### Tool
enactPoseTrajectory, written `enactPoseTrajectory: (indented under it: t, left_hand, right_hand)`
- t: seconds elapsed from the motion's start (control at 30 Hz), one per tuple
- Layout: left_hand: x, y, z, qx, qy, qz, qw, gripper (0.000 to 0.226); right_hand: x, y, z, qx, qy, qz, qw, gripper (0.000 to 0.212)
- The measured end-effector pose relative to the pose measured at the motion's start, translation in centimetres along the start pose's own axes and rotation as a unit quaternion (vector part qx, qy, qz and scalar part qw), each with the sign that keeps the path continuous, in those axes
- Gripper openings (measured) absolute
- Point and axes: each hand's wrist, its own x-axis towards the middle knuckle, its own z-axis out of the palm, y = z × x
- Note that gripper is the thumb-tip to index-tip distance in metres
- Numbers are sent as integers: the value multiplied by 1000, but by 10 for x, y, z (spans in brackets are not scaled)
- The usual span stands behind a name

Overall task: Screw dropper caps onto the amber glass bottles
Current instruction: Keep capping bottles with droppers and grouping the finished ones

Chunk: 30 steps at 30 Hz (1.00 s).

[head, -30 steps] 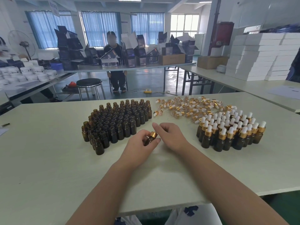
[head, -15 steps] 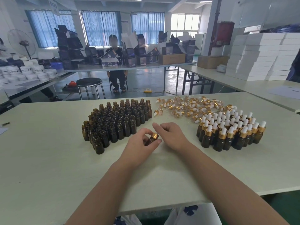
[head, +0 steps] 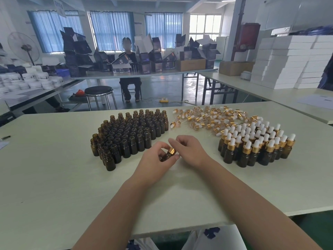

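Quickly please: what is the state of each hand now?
Left hand: holds the amber bottle.
Right hand: grips the dropper cap.

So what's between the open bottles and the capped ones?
In the head view, the left hand holds one bottle, the right hand grips its gold cap; loose dropper caps lie farther back.

Amber bottle (head: 165, 156) was mostly hidden under the left hand (head: 155, 159); only part of its side showed. Dropper cap (head: 171, 151): gold collar showed, bulb end was hidden inside the right hand (head: 189, 150). Right thumb was out of sight. Both forearms were cut off by the bottom edge. Desk (head: 54, 177) was cut off left and right. Rear uncapped bottles (head: 129, 136) were largely hidden behind the front rows. Seated person (head: 128, 58) was blurred. Print on the dark boxes (head: 156, 64) was too small to read.
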Motion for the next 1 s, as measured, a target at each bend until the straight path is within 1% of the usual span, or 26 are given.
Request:
enactPoseTrajectory:
  t: [0.1, 0.23, 0.4, 0.53, 0.63, 0.7, 0.87, 1.0]
  left_hand:
    - [-1, 1, 0, -3, -5, 1, 1000, 23]
    - [0, 2, 0, 2, -1, -1, 1000, 22]
    - [0, -1, 0, 4, 4, -2, 1000, 17]
    - [1, -2, 0, 3, 1, -10, 1000, 14]
    - [1, -1, 1, 6, 1, -15, 1000, 15]
    - [1, 0, 1, 4, 1, -19, 1000, 16]
    - [1, 1, 1, 0, -3, -19, 1000, 10]
    - [0, 2, 1, -27, -12, -24, 999, 8]
  right_hand:
    - [0, -1, 0, -6, -5, 5, 1000, 50]
    - [0, -1, 0, 1, 1, 2, 1000, 52]
    - [-1, -1, 1, 37, 0, -3, 999, 42]
    - [-2, -6, 0, 75, -17, -8, 997, 28]
    - [-3, -7, -2, 108, -27, -2, 994, 16]
    - [-3, -7, -2, 116, -28, 2, 993, 15]
    - [-3, -7, 0, 75, -28, -8, 997, 18]
    - [-3, -13, -4, 106, -23, 2, 994, 17]
